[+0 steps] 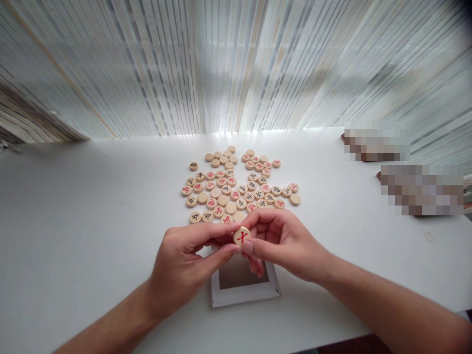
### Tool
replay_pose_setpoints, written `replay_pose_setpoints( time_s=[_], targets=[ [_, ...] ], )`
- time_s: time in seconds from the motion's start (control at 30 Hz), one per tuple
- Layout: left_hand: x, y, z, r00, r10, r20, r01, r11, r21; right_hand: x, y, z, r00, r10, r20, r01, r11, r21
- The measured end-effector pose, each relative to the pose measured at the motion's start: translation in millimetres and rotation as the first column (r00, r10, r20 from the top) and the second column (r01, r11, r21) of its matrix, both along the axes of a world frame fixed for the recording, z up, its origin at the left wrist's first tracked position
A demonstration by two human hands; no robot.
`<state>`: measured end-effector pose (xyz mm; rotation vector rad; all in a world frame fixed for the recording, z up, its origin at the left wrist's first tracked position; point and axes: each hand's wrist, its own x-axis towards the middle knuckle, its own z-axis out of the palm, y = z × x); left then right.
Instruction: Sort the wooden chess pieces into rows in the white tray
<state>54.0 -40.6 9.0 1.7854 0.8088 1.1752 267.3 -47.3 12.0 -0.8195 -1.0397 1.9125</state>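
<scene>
A round wooden chess piece [241, 236] with a red character is pinched between the fingertips of both my hands, face toward me. My left hand [184, 265] grips it from the left with thumb and forefinger. My right hand [283, 241] grips it from the right, fingers curled. Both hands hover above a small open white cardboard box [243, 287] near the table's front edge. Just beyond them several more wooden pieces [239, 184] with red or black characters lie scattered flat on the white table [92, 211].
Striped curtains or blinds hang behind the table's far edge. Two blurred-out objects [376, 142] [422, 189] sit at the right side of the table. The table's front edge runs close to my forearms.
</scene>
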Motion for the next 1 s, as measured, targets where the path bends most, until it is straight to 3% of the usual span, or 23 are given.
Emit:
replay_pose_setpoints(
  time_s=[0.17,0.6,1.0],
  targets=[
    [0.0,0.3,0.1,0.999,-0.018,-0.047,0.021,0.997,0.076,-1.3,-1.1,-3.5,0.998,-0.028,0.063,0.031,0.998,-0.058],
    [0.7,-1.1,-1.1,0.998,-0.037,-0.055,0.041,0.996,0.078,-0.7,-0.9,-4.7,0.997,-0.044,0.059,0.047,0.998,-0.046],
    [0.6,-1.3,0.3,0.999,-0.036,-0.005,0.036,0.999,-0.017,1.2,-1.2,-1.2,1.0,-0.006,0.023,0.007,1.0,-0.023]
  ],
)
